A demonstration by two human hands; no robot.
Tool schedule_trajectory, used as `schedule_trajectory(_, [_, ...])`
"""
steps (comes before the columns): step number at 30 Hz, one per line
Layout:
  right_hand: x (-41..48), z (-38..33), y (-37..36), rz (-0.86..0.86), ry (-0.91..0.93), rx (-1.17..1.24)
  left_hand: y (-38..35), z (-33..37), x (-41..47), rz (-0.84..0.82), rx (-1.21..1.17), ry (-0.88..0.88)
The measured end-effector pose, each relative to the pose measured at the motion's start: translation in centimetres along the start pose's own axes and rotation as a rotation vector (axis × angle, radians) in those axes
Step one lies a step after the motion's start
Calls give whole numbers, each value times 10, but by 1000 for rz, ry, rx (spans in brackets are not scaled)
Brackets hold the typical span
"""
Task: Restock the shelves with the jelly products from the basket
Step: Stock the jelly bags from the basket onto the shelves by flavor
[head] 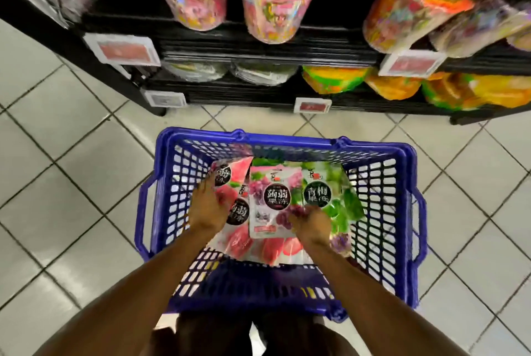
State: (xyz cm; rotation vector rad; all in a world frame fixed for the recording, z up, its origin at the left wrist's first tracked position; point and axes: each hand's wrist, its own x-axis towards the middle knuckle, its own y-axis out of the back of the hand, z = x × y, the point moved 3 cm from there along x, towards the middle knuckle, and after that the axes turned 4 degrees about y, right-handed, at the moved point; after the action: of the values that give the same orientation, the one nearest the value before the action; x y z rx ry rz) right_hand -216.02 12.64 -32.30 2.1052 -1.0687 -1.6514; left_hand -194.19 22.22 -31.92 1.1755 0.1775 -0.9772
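Observation:
A blue plastic basket [161,212] stands on the tiled floor in front of the black shelves [258,51]. Inside lie several jelly pouches: a grape one [270,191] on top in the middle, a green plum one [327,189] to its right and pink watermelon ones [230,177] to its left. My left hand [205,206] reaches into the basket over the pink pouches, fingers spread and slightly bent. My right hand [310,225] is at the lower right corner of the grape pouch, fingers curled at its edge; blur hides the exact hold.
Pink and orange jelly tubs [273,8] sit on the upper shelf; bowls and yellow-green bags [388,85] fill the lowest one. Price tags [122,49] hang on the shelf edges. Grey floor tiles surround the basket.

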Motion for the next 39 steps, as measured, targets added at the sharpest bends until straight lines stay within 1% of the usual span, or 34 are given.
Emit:
schedule_trajectory(1, [5, -2, -6, -34, -19, 55, -5, 4, 3, 48, 74, -74])
schedule_trajectory(2, [8, -3, -13, -84, -45, 144, -10, 9, 2, 54, 126, -126])
schedule_trajectory(3, [10, -4, -18, -132, -62, 241, -18, 14, 0, 19, 140, -150])
schedule_trajectory(5, [9, -7, -26, -190, -61, 388, -36, 20, -11, -94, 92, -134])
schedule_trajectory(6, [6, -9, -28, -218, -77, 497, -43, 21, -16, -117, 53, -118])
schedule_trajectory(8, [-3, -9, -28, -265, -122, 727, -50, 22, -26, -103, -56, -40])
schedule_trajectory(9, [-8, -6, -26, -278, -131, 790, -50, 23, -29, -81, -126, 12])
schedule_trajectory(11, [-19, 1, -18, -307, -124, 839, -48, 24, -33, -92, -280, 132])
schedule_trajectory(13, [-29, 5, -7, -374, -71, 867, -47, 24, -37, -201, -504, 282])
schedule_trajectory(15, [-34, 8, 7, -381, 16, 768, -45, 21, -41, -282, -647, 388])
schedule_trajectory(16, [-33, 11, 13, -322, 52, 660, -41, 20, -42, -293, -631, 388])
schedule_trajectory(17, [-29, 15, 20, -200, 68, 508, -37, 19, -42, -285, -596, 368])
schedule_trajectory(19, [-20, 27, 41, 132, 35, 183, -27, 14, -39, -201, -521, 331])
schedule_trajectory(20, [-16, 32, 50, 236, 14, 92, -23, 8, -38, -160, -500, 329])
schedule_trajectory(21, [-11, 36, 56, 264, -17, 48, -21, 1, -36, -131, -473, 337])
schedule_trajectory(23, [0, 41, 59, 228, -61, -2, -18, -15, -35, -107, -397, 373])
schedule_trajectory(26, [12, 39, 54, 217, -73, -53, -19, -38, -39, -55, -292, 460])
schedule_trajectory(28, [17, 38, 49, 191, -103, -37, -20, -45, -42, -49, -280, 531])
schedule_trajectory(30, [20, 38, 47, 158, -108, -124, -18, -42, -42, -55, -275, 561])
schedule_trajectory(31, [21, 40, 46, 149, -107, -165, -16, -37, -43, -60, -223, 564])
schedule_trajectory(33, [23, 42, 45, 103, -132, -214, -15, -22, -46, -63, 36, 543])
schedule_trajectory(34, [23, 40, 44, 62, -133, -190, -14, -12, -49, -33, 176, 485])
schedule_trajectory(35, [22, 35, 42, 20, -122, -124, -14, 0, -53, 6, 267, 382])
schedule_trajectory(36, [18, 28, 38, 6, -92, -5, -16, 11, -54, 37, 290, 250])
schedule_trajectory(37, [13, 20, 34, -6, -59, 145, -19, 23, -55, 34, 261, 119])
schedule_trajectory(38, [7, 13, 30, -10, -18, 305, -24, 30, -54, 3, 168, 12])
schedule_trajectory(39, [1, 7, 28, 1, 28, 413, -27, 37, -53, -40, 41, -42])
